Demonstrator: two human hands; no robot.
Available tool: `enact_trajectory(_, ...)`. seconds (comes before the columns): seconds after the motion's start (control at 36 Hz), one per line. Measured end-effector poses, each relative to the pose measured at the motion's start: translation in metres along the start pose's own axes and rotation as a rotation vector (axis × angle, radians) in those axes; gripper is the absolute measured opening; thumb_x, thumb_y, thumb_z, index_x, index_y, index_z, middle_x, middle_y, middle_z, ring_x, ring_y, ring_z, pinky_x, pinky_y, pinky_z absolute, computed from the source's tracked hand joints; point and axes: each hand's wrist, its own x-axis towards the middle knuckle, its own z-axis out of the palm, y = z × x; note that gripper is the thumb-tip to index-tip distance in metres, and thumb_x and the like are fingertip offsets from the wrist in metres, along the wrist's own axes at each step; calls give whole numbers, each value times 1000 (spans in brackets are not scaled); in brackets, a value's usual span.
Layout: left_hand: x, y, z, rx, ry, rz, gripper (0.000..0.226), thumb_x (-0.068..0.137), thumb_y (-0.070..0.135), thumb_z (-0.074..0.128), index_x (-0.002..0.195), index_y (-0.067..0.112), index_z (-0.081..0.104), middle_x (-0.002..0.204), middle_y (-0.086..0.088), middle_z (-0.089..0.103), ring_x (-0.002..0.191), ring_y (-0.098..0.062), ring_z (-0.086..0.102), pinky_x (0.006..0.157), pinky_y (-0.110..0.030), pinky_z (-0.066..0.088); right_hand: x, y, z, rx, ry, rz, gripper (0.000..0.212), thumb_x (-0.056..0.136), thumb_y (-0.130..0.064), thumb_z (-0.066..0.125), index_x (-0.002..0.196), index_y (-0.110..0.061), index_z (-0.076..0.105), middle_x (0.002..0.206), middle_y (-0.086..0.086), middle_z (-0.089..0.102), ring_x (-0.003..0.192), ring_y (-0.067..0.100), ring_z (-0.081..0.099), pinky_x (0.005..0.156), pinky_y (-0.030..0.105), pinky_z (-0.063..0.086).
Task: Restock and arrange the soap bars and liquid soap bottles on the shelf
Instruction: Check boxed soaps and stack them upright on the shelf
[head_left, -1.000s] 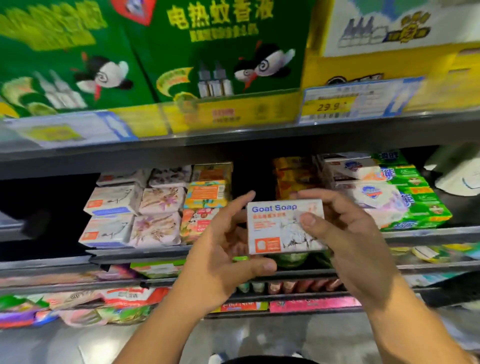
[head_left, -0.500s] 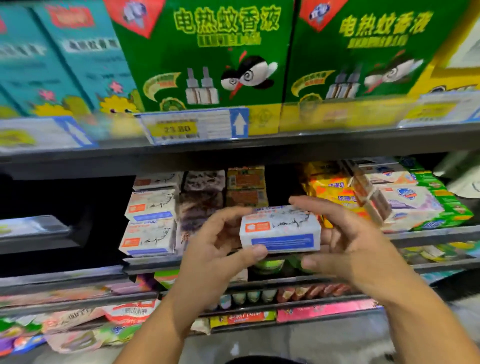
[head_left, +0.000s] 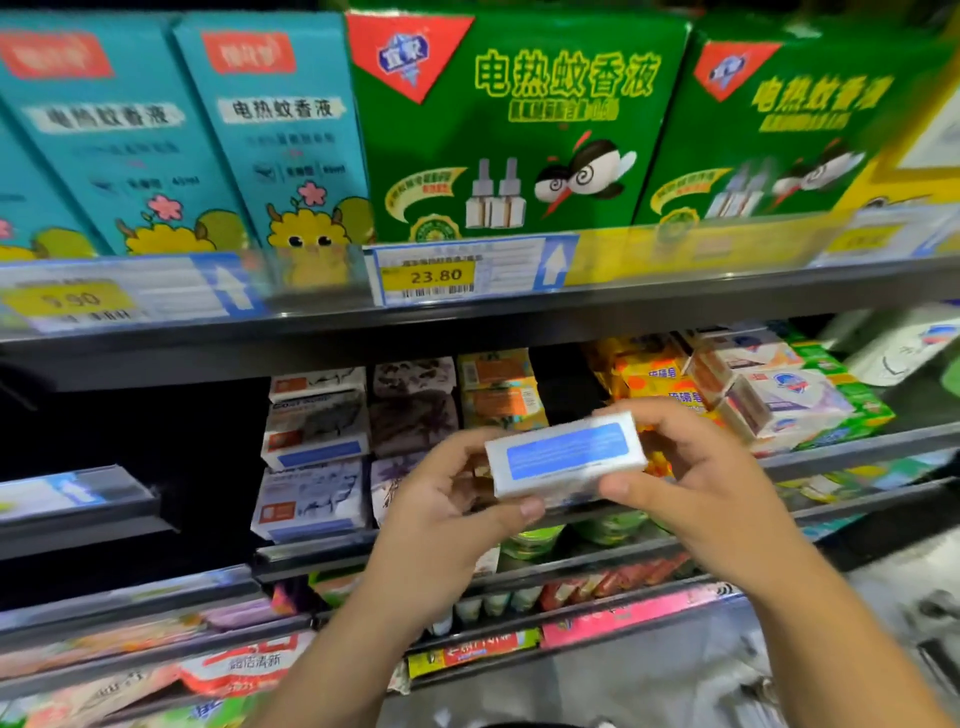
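Both hands hold one white goat soap box (head_left: 566, 457) in front of the middle shelf, its narrow side with a blue panel turned toward me. My left hand (head_left: 447, 499) grips its left end, thumb under the box. My right hand (head_left: 691, 467) grips its right end, fingers curled over the top. Behind on the shelf stand stacks of the same white soap boxes (head_left: 311, 457), purple flowered boxes (head_left: 413, 410) and orange-labelled boxes (head_left: 498, 389). A dark gap lies between these and the yellow soap packs (head_left: 660, 379).
Green and white soap multipacks (head_left: 800, 400) fill the shelf's right end. Above, green (head_left: 514, 124) and teal (head_left: 280, 135) mosquito-liquid boxes stand over a price strip (head_left: 436, 275). Lower shelves (head_left: 519, 571) hold small packets. The shelf part at left is dark.
The soap box has been turned from its front face to its narrow blue side. My view has shifted left and closer to the shelf.
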Motion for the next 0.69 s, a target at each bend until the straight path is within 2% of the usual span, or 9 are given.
enact_trajectory(0.08,-2,14,1,-49,21,89,46,66,4,84,106,19,69,101,2,74,93,-13,71,73,-21,56,-2,2,1,36,21,-12,45,69,-29,85,109,-38,67,106,-3,69,97,18,66,77,26,56)
enact_trajectory(0.17,-3,21,1,-30,63,195,52,60,0,88,97,34,73,100,5,73,91,-8,69,70,-19,56,-4,6,9,69,38,-16,51,64,-41,88,109,-34,66,105,0,69,96,24,66,78,32,56)
enact_trajectory(0.28,-4,21,5,-82,104,253,57,51,18,89,98,41,68,103,1,71,99,-16,67,75,-33,60,-6,13,30,48,0,19,56,60,-30,87,109,-43,63,108,-4,70,100,21,66,82,37,54)
enact_trajectory(0.33,-5,18,13,-79,108,238,61,49,18,90,100,41,66,102,-1,71,98,-18,68,78,-35,59,-7,15,46,83,-68,96,59,59,-25,82,113,-40,63,109,-6,72,101,17,68,79,30,55)
enact_trajectory(0.39,-5,15,20,-33,95,226,62,50,15,90,102,39,65,102,-1,70,96,-16,68,76,-29,57,-7,14,57,102,-135,154,60,57,-16,77,115,-25,65,103,-8,74,97,11,70,74,20,54)
enact_trajectory(0.47,-3,9,22,23,101,208,65,53,11,92,104,41,64,104,0,71,99,-16,68,78,-31,57,-6,13,58,82,-160,172,56,60,-6,74,113,-17,64,97,-11,74,91,6,71,73,17,53)
enact_trajectory(0.56,1,10,17,28,142,201,67,49,25,94,104,47,62,106,0,71,104,-21,68,85,-47,58,-5,19,37,74,-96,166,67,60,-19,87,119,-35,62,108,-3,72,101,17,69,84,37,55)
enact_trajectory(0.61,2,10,14,38,159,209,67,48,29,93,102,50,61,103,0,72,102,-19,68,85,-47,58,-6,22,20,80,-43,159,73,53,-30,92,119,-41,61,104,0,72,101,25,69,87,49,55)
enact_trajectory(0.69,3,6,15,109,159,208,64,51,36,90,103,52,57,102,7,72,103,-11,67,85,-36,57,-6,17,-5,152,47,126,85,45,-40,98,121,-38,61,97,7,72,97,34,68,82,46,57)
